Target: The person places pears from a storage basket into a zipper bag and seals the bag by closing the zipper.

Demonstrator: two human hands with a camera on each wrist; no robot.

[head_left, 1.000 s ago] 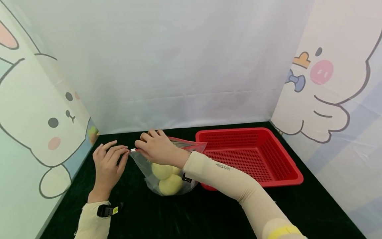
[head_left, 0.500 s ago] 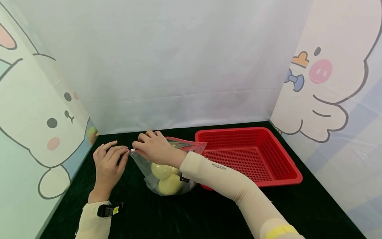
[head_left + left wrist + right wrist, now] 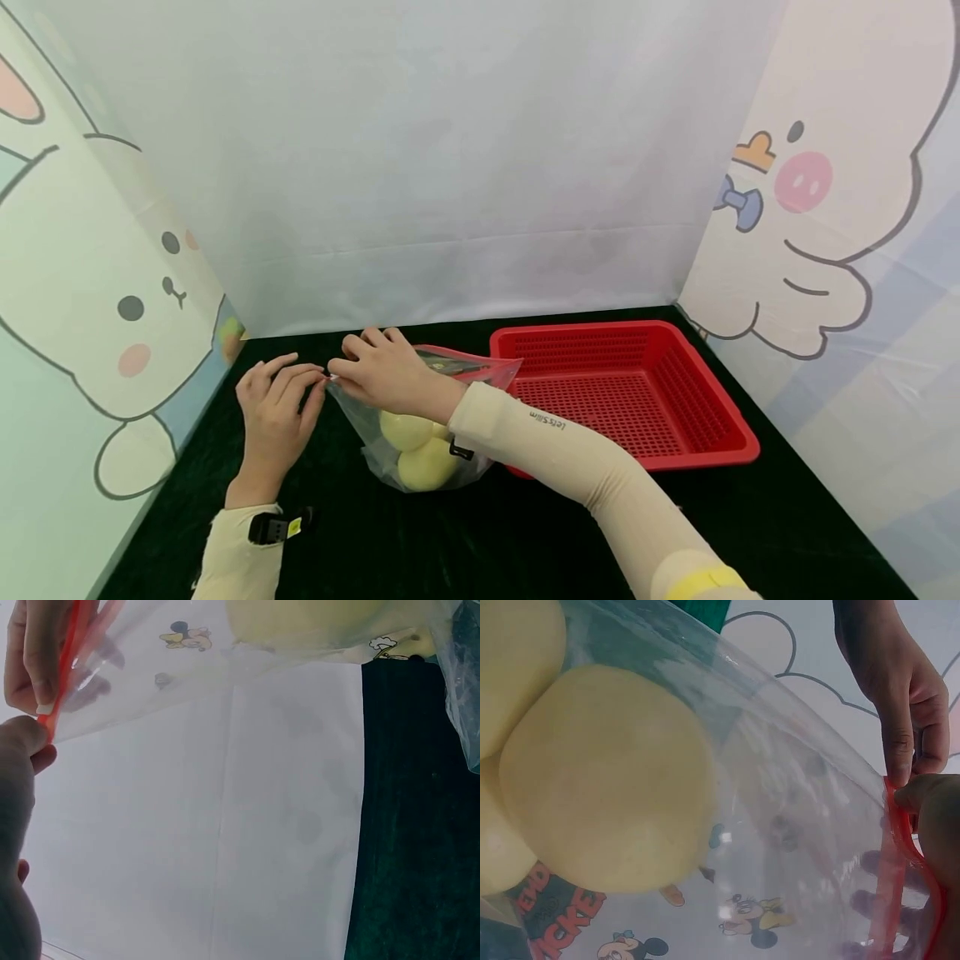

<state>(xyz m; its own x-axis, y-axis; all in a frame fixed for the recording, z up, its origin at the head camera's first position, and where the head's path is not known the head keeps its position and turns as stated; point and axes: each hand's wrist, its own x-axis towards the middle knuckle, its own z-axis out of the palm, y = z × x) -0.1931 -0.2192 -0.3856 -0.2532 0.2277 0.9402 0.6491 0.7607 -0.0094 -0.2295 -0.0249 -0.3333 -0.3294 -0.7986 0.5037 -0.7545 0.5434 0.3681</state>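
Observation:
A clear zipper bag (image 3: 360, 425) with a red zip strip (image 3: 889, 870) and cartoon prints stands on the dark green cloth, holding pale yellow round objects (image 3: 427, 463). What kind they are I cannot tell. At the bag's upper left corner, my left hand (image 3: 277, 417) pinches the end of the zip between thumb and finger. Right beside it, my right hand (image 3: 390, 375) pinches the zip at the small white slider (image 3: 46, 709). To the right of that hand, the red-edged mouth of the bag stands apart. My right forearm hides part of the bag in the head view.
A red plastic basket (image 3: 622, 333) with perforated walls stands just right of the bag, partly behind my right sleeve. Dark green cloth (image 3: 420, 550) covers the table. A pale curtain (image 3: 465, 167) closes off the back, and cartoon-printed sheets stand at both sides.
My right hand has slid slightly left along the zip, closer to my left fingertips at the corner. My left hand has barely moved. Bag and basket stay in place.

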